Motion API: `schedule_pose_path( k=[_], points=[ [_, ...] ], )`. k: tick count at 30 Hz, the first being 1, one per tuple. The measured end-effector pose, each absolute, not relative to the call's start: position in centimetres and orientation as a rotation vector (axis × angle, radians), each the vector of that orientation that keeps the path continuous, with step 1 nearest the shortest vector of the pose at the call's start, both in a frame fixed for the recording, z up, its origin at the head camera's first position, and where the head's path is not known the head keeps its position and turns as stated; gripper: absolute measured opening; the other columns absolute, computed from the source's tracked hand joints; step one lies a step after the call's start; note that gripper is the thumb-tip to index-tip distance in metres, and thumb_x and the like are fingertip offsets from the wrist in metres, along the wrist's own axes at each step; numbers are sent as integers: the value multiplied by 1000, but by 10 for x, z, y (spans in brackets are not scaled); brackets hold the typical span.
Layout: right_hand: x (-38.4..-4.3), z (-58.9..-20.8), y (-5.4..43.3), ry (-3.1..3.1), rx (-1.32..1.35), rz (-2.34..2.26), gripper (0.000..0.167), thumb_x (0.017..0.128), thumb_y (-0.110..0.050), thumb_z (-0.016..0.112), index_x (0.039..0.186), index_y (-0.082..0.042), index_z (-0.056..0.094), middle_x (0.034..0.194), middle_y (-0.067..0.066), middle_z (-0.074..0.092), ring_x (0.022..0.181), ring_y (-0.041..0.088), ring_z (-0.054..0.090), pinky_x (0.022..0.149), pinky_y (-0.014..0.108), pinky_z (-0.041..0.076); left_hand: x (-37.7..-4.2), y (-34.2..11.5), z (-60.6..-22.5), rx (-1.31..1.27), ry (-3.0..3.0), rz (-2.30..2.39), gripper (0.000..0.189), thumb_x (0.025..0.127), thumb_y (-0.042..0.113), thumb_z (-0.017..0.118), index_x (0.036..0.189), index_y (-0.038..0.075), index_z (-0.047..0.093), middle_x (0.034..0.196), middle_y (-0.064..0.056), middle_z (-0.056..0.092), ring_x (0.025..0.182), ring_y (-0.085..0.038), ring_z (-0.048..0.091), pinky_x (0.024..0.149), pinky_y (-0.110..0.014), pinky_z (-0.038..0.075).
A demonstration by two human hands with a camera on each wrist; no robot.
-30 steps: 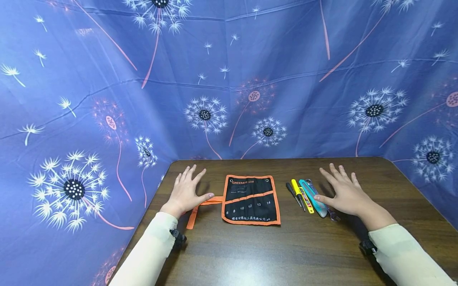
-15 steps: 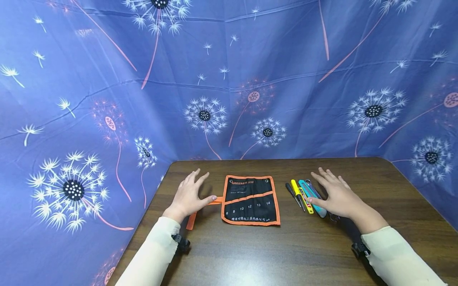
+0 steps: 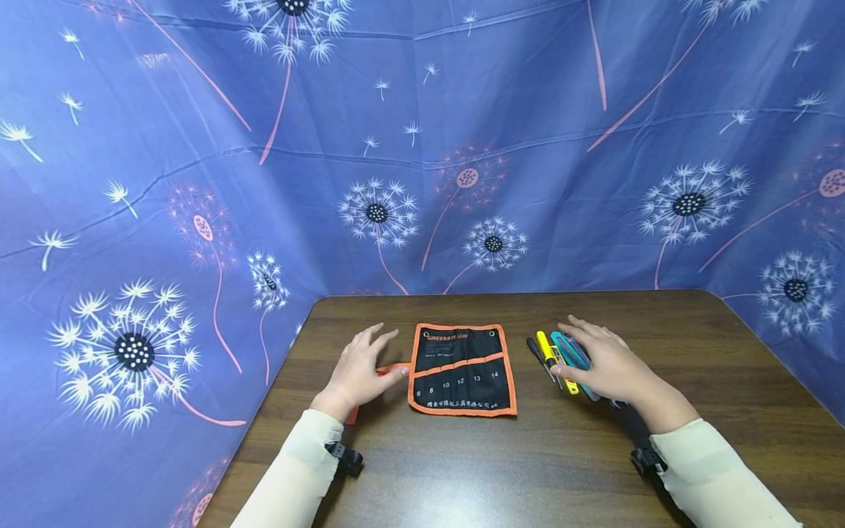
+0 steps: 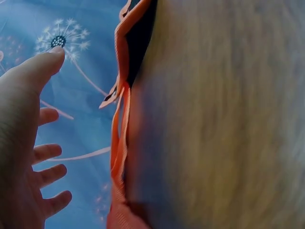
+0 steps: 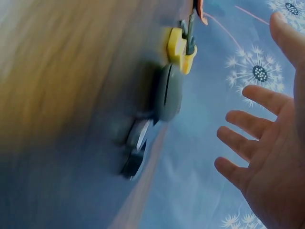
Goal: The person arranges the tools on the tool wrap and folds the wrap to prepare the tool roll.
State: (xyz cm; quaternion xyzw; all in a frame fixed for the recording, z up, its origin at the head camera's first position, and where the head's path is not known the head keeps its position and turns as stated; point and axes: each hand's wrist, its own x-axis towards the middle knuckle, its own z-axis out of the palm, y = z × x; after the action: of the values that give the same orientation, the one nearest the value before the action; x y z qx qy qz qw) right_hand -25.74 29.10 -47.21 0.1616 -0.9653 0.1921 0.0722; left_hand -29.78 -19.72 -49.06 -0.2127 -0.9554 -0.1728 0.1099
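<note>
A black tool pouch (image 3: 462,381) with orange edging and numbered pockets lies flat on the table. Its orange strap (image 3: 394,367) runs out to the left, partly behind my left hand (image 3: 361,372). This hand hovers beside the pouch, fingers spread and holding nothing; in the left wrist view it is apart from the strap (image 4: 120,143). My right hand (image 3: 614,370) hovers over a row of tools, fingers extended, nothing held. Under it are a black-handled screwdriver (image 3: 538,350), a yellow-handled one (image 3: 544,343), a yellow utility knife (image 3: 571,386) and a teal utility knife (image 3: 565,343). A wrench (image 5: 139,133) is mostly hidden.
The brown wooden table (image 3: 422,469) carries the pouch in the middle and the tools to its right. A blue dandelion-print cloth (image 3: 422,220) hangs behind the table and along its left side. A dark camera sits on each wrist.
My left hand has moved right and slightly down, closer to the pouch. My right hand has moved left, covering more of the teal knife and the wrench. Pouch and tools have not moved.
</note>
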Motion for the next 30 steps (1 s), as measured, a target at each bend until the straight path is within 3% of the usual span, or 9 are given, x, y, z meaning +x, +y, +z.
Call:
schedule_pose_path(
  k=[9, 17, 30],
  points=[
    [-258, -473, 275, -2913, 511, 636, 100, 89, -75, 65, 158, -7, 44, 164, 24, 34, 144, 55, 35, 106, 77, 33, -295, -183, -500, -655, -2840, -593, 82, 91, 64, 72, 159, 27, 48, 164, -9, 37, 148, -37, 38, 116, -61, 33],
    [-260, -478, 262, -2900, 582, 656, 85, 91, -51, 80, 154, -4, 50, 160, 24, 41, 143, 53, 40, 107, 72, 36, -292, -170, -503, -694, -2883, -742, 79, 90, 62, 74, 155, 23, 53, 162, -8, 39, 146, -36, 41, 110, -61, 41],
    [-262, -478, 232, -2942, 725, 732, 74, 91, -39, 84, 150, -4, 55, 153, 17, 53, 142, 41, 47, 110, 61, 40, -286, -155, -503, -843, -2946, -814, 70, 92, 53, 77, 152, 23, 56, 161, -8, 40, 145, -34, 42, 109, -60, 43]
  ],
)
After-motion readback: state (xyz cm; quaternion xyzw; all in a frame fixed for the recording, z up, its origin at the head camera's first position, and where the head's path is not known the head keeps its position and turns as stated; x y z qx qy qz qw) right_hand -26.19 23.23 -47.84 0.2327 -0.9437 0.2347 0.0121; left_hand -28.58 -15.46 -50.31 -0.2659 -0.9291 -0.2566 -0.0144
